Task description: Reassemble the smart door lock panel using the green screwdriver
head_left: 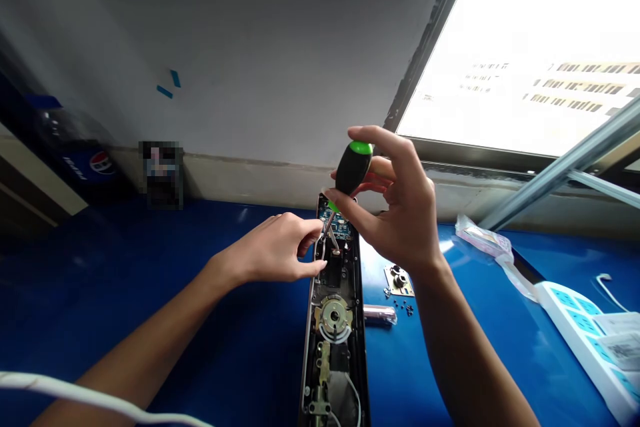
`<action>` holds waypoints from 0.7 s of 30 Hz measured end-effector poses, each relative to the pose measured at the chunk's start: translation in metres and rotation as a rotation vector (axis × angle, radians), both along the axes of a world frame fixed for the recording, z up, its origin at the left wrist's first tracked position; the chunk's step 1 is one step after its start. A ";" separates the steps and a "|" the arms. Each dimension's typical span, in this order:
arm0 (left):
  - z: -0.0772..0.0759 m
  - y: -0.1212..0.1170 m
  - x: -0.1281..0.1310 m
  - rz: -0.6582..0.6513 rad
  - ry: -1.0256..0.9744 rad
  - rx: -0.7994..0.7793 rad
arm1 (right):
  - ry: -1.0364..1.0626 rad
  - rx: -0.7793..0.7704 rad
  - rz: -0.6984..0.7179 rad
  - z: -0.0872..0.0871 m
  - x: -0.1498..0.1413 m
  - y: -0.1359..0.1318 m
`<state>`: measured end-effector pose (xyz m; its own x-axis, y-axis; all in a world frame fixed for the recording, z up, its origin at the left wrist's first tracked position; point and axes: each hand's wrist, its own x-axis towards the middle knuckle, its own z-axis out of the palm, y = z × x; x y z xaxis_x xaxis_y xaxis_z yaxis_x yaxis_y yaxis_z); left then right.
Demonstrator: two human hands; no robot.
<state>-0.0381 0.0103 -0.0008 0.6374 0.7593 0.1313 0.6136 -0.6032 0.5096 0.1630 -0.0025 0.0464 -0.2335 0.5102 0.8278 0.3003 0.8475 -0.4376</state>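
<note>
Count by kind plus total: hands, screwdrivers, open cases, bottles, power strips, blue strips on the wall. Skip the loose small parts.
Hands: 2 (left hand, right hand)
Screwdriver: 1
Open case: 1
Bottle: 1
Power strip: 1
Blue strips on the wall: 2
Total: 8

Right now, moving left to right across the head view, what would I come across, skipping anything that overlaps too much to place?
Bottle, left hand, opened device, small board, plastic packet, power strip.
</note>
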 end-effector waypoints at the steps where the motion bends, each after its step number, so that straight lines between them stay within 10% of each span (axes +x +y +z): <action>1: -0.001 0.000 0.000 -0.004 -0.001 0.000 | -0.007 -0.004 -0.005 -0.001 0.000 0.001; 21: -0.003 0.005 -0.001 -0.030 -0.071 -0.050 | -0.077 -0.014 -0.015 -0.004 -0.001 0.002</action>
<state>-0.0391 0.0154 -0.0041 0.6502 0.7469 0.1393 0.5573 -0.5934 0.5808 0.1621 -0.0005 0.0422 -0.2887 0.5257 0.8002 0.3457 0.8366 -0.4249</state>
